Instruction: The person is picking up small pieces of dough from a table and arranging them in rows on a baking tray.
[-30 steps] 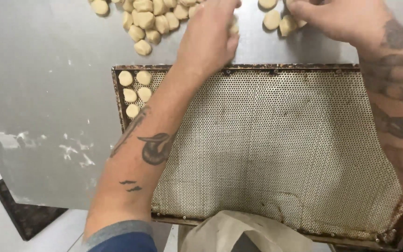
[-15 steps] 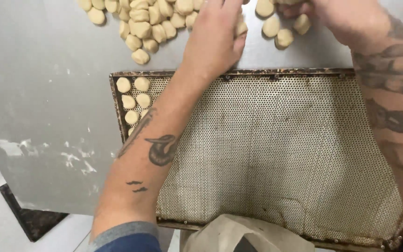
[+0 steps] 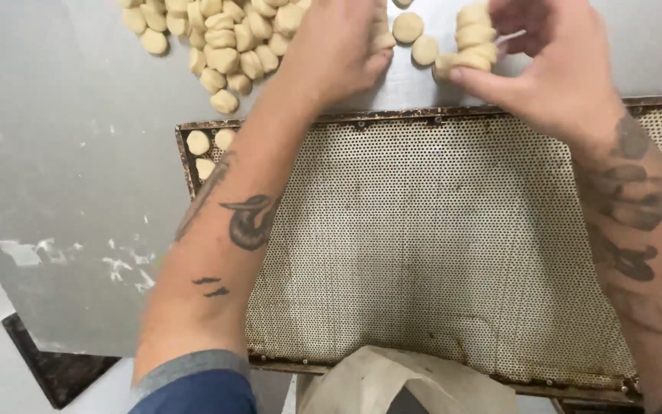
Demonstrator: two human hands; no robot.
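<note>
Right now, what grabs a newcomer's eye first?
The big perforated tray fills the middle, with a few dough pieces in its top left corner. Beyond its far edge, the left hand and right hand work among a heap of dough rounds on the grey table.

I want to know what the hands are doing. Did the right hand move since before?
Yes. The right hand has slid left along the tray's far rim, toward the left hand, and now touches dough pieces above the rim.
</note>
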